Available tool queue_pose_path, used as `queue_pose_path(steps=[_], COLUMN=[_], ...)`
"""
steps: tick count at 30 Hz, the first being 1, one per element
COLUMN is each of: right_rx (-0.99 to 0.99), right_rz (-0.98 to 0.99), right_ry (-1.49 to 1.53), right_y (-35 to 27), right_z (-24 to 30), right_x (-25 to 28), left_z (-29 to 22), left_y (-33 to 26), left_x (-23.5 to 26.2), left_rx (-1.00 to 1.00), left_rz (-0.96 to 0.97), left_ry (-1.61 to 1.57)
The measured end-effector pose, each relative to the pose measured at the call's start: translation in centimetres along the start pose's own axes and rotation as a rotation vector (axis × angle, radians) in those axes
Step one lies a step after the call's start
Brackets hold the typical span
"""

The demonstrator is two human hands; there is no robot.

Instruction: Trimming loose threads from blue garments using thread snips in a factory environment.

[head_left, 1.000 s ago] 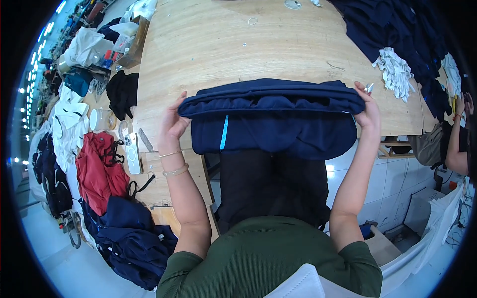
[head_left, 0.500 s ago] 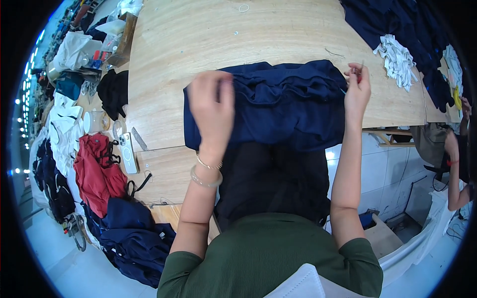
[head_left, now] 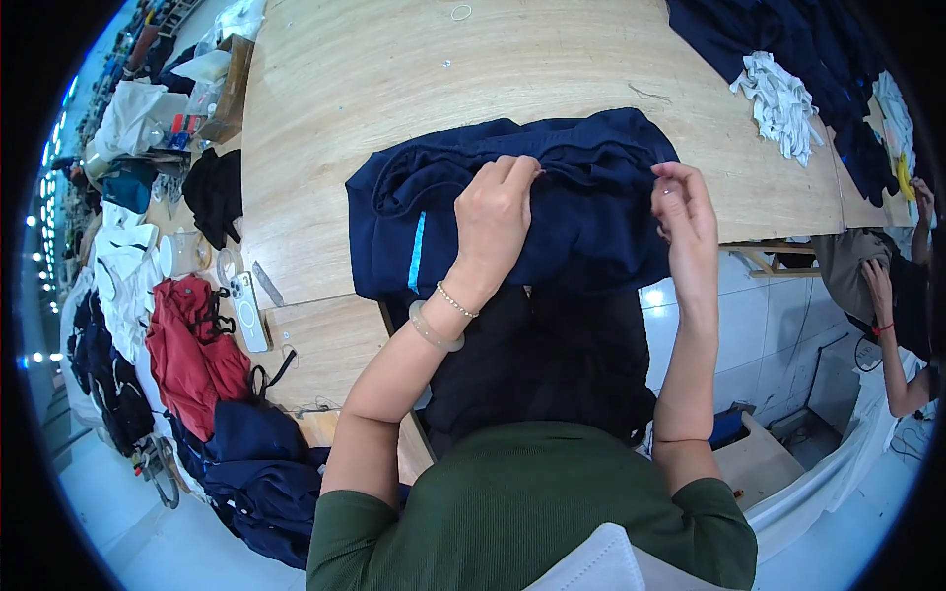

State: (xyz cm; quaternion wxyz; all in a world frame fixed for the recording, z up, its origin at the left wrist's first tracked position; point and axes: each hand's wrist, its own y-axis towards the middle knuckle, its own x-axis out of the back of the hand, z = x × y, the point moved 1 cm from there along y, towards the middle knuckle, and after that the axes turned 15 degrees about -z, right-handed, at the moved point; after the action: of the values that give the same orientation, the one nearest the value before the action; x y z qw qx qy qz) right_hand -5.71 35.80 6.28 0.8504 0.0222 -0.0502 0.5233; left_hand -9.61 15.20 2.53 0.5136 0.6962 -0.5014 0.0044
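Observation:
A navy garment (head_left: 591,241) lies folded in a loose bundle across the near edge of the wooden table, just above my lap. A light blue strip (head_left: 418,251) shows on its left part. Over the middle of the bundle is my left hand (head_left: 493,217), thumb and fingertips pinched together beside the garment's upper fold. What the pinch holds is too small to make out. My right hand (head_left: 690,222) is at the garment's right edge with its fingers curled in; something small may be in them, but I cannot name it.
The wooden table (head_left: 365,59) carries a white phone (head_left: 248,313), a white cloth bundle (head_left: 777,103) and navy fabric (head_left: 778,49). Red cloth (head_left: 197,340) and dark garments (head_left: 261,492) lie at left. Another person's hand (head_left: 877,286) touches grey-brown cloth (head_left: 843,276) at far right.
My left hand has moved right, from the garment's left part to its middle, uncovering the blue strip. My right hand has dropped slightly nearer and turned. The garment's left folds have shifted.

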Motion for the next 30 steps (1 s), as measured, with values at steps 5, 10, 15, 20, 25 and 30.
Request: queue_pose_path(steps=[5, 10, 15, 20, 25, 30], right_rx=[0.082, 0.071, 0.231, 0.291, 0.327, 0.333], right_rz=[0.092, 0.054, 0.065, 0.108, 0.085, 0.070], right_ry=[-0.015, -0.154, -0.161, -0.192, -0.291, -0.313], right_y=[-0.9, -1.7, -2.3, -2.6, -2.6, -2.6], right_z=[-1.2, -1.4, -1.2, -1.0, -1.3, -1.6], right_x=[-1.6, -3.1, -4.0, -4.8, -5.8, -6.3], left_z=[0.2, -0.8, -1.0, -0.5, -0.6, -0.6], left_y=[0.5, 1.0, 0.6, 0.4, 0.5, 0.6], left_x=[0.9, 1.5, 1.2, 0.7, 0.5, 0.6], left_rx=[0.196, 0.149, 0.200, 0.256, 0.328, 0.338], left_rz=[0.041, -0.037, -0.031, 0.006, -0.005, 0.003], left_ry=[-0.134, -0.099, -0.090, -0.014, -0.090, -0.109])
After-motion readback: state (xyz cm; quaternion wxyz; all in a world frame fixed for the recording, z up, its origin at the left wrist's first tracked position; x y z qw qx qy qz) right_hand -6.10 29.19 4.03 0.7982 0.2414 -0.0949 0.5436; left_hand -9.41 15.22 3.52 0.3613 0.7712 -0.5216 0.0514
